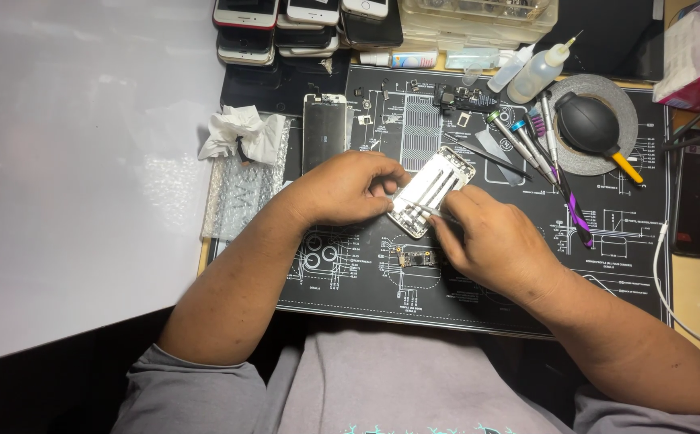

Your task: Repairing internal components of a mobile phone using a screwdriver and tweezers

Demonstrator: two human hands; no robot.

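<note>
Left hand (346, 189): fingers curled close together, tips pressed on the left long edge of an opened phone housing (434, 190), steadying it. Right hand (490, 237): fingers bunched and pinched shut on a thin metal tool (424, 209), apparently tweezers, whose tip lies across the lower end of the housing; the grip itself is covered by the knuckles, so how the fingertips sit on the tool cannot be made out. Phone housing: pale, silvery, lying tilted near the middle of a black printed work mat (607, 273), its inner side up with light strips running lengthwise; its lower left corner is hidden under the left fingers and its lower right edge under the right fingers, so it lies directly between the two hands and touches both. Small circuit board (414, 258): on the mat just below the housing, near the right hand's thumb side, apart from both hands. Detached screen panel (323, 131): upright along the mat's upper left part, just above the left hand. Crumpled white tissue (241, 133) on bubble wrap (237, 193): at the mat's left edge. Screwdrivers (527, 145), black rubber air blower (589, 124) with yellow nozzle, resting on a tape roll, and squeeze bottle (539, 74): toward the mat's upper right corner. Stacked phones (301, 24): beyond the mat's top edge, partly cut off by the frame. Small parts near the top edge too small to identify.
</note>
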